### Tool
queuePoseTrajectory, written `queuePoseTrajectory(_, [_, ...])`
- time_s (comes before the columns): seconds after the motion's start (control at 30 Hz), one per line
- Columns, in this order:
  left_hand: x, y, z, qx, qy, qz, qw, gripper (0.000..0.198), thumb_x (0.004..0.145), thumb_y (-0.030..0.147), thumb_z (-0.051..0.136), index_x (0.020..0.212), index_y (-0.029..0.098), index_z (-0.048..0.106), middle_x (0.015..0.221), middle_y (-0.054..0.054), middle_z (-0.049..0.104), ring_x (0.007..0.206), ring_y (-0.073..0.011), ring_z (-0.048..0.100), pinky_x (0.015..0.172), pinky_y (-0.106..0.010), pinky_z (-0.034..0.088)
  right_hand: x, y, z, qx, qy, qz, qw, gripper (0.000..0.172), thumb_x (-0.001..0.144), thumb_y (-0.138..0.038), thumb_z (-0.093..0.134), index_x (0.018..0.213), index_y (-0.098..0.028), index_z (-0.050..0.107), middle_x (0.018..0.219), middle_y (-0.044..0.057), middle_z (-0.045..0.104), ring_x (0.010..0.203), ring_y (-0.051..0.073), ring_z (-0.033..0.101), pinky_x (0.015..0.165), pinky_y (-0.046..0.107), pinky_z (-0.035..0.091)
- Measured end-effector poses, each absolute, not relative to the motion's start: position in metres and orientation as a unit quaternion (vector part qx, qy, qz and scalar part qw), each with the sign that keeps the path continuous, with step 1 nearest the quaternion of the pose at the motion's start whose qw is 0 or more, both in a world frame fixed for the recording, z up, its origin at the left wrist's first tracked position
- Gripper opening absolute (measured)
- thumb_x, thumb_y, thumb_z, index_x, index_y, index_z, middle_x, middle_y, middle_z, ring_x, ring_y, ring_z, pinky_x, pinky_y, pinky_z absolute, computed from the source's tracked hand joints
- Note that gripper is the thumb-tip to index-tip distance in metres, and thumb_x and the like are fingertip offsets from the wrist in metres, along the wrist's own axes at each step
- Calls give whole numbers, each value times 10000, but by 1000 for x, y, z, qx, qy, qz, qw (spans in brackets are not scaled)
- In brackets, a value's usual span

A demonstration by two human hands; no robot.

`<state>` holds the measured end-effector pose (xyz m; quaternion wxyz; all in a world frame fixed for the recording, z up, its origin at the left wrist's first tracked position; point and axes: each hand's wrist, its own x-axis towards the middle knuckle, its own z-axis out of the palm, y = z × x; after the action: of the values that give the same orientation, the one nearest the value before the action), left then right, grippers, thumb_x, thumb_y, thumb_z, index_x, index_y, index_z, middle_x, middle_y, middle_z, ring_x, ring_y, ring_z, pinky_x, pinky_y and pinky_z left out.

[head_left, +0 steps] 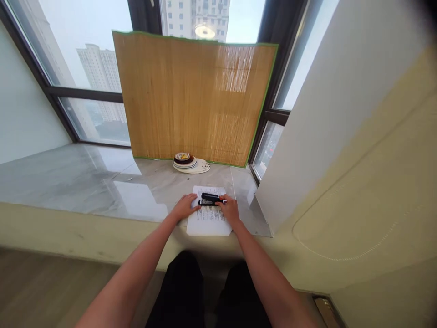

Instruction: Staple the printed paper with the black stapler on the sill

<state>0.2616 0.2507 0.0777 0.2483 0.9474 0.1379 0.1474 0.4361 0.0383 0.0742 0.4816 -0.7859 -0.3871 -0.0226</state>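
Observation:
A black stapler (210, 199) lies across printed white sheets of paper (209, 221) on a marble window ledge (102, 182). My left hand (185, 207) rests on the left edge of the paper, fingers curled toward the stapler's left end. My right hand (229, 210) sits on the right side of the paper, its fingers pinched on the stapler's right end.
A stack of plates (189, 163) stands behind the paper, in front of a bamboo mat (194, 95) leaning against the window. A white wall (327, 118) closes the ledge on the right. My dark-clad legs (208, 296) are below.

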Motion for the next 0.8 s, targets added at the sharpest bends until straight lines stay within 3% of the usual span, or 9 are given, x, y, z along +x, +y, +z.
queuePoseTrajectory(0.13, [261,252,76,905,160,198,342,842,784,491,836,1500,162,540,1556,-209,562,1487,-373,491,1278,-473,305,438,38,74,-783,-376,-20,494,222,817,-364,732,974,-208,747,1098,86,811,798,230,717,901,408,571])
queuePoseTrajectory(0.23, [257,253,77,870,172,213,410,955,671,438,923,1498,172,527,1530,-202,581,1465,-394,510,1262,-478,332,443,42,79,-766,-398,-37,503,469,763,-391,788,1177,-183,714,1268,133,758,1062,274,723,976,422,561])
queuePoseTrajectory(0.33, [254,248,84,846,169,224,454,856,603,384,969,1363,185,631,1515,-194,593,1465,-407,498,1285,-482,289,447,54,89,-756,-461,-17,463,669,729,-379,828,1349,-197,653,1337,128,725,1232,289,675,1012,426,553])
queuePoseTrajectory(0.43, [255,239,95,722,198,319,581,530,740,289,881,1230,217,691,1472,-135,632,1468,-322,496,1287,-412,296,444,69,99,-772,-500,36,390,446,772,-329,800,1200,-216,746,1161,76,794,1090,273,730,991,421,560])
queuePoseTrajectory(0.5, [259,233,103,535,257,401,698,310,863,226,758,1166,230,693,1397,-95,670,1438,-246,522,1233,-344,371,436,74,105,-787,-496,41,365,304,800,-323,783,1085,-217,785,1011,45,814,967,265,748,966,423,568])
queuePoseTrajectory(0.57, [264,230,109,362,309,422,772,160,960,237,645,1117,218,668,1265,-92,703,1320,-214,611,1114,-313,482,424,74,114,-789,-495,-3,364,261,840,-329,762,1075,-218,791,997,44,813,944,266,741,954,421,570])
queuePoseTrajectory(0.7, [275,230,114,252,324,354,841,246,1056,340,494,1012,143,635,961,-147,707,910,-236,743,836,-346,606,393,65,134,-738,-578,-159,310,268,979,-216,616,1199,-209,767,1170,98,785,1098,268,676,1026,407,499])
queuePoseTrajectory(0.8, [280,228,116,204,302,327,872,297,1078,279,416,1010,107,648,888,-157,720,798,-220,747,764,-330,617,376,59,143,-684,-663,-227,200,360,1040,-113,477,1245,-216,754,1199,107,772,1107,261,641,1045,418,431])
